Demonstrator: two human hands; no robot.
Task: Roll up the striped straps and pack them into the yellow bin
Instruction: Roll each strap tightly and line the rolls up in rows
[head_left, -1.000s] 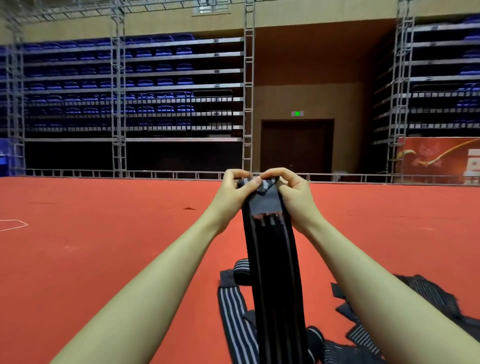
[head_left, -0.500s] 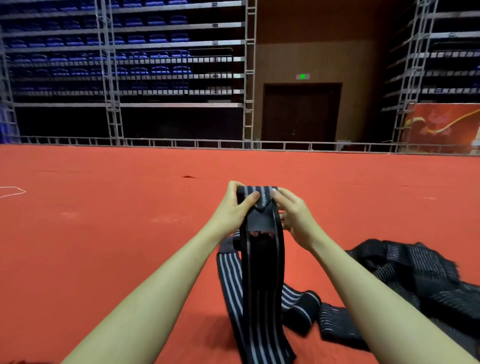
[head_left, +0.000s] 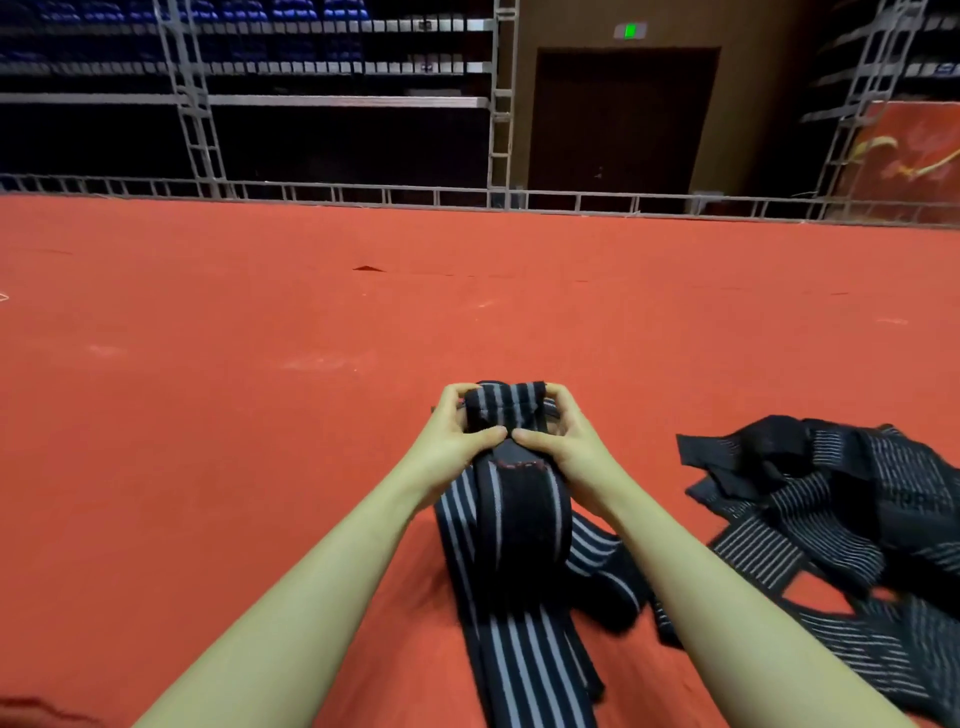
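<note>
A black strap with grey stripes (head_left: 514, 525) hangs from my two hands down to the red floor. Its top end is curled into a small roll between my fingers. My left hand (head_left: 457, 436) pinches the roll's left side, and my right hand (head_left: 563, 441) pinches its right side, thumbs meeting in the middle. A heap of more striped straps (head_left: 841, 525) lies on the floor to the right. No yellow bin is in view.
Red carpet floor (head_left: 260, 389) stretches ahead to a low metal railing (head_left: 467, 197). Behind it stand metal scaffold posts (head_left: 501, 98), dark seating tiers and a brown door (head_left: 623, 124).
The view has tilted down. My hands have come lower and closer to the floor, and the strap's top end is curled further into a roll. More of the strap heap shows at right.
</note>
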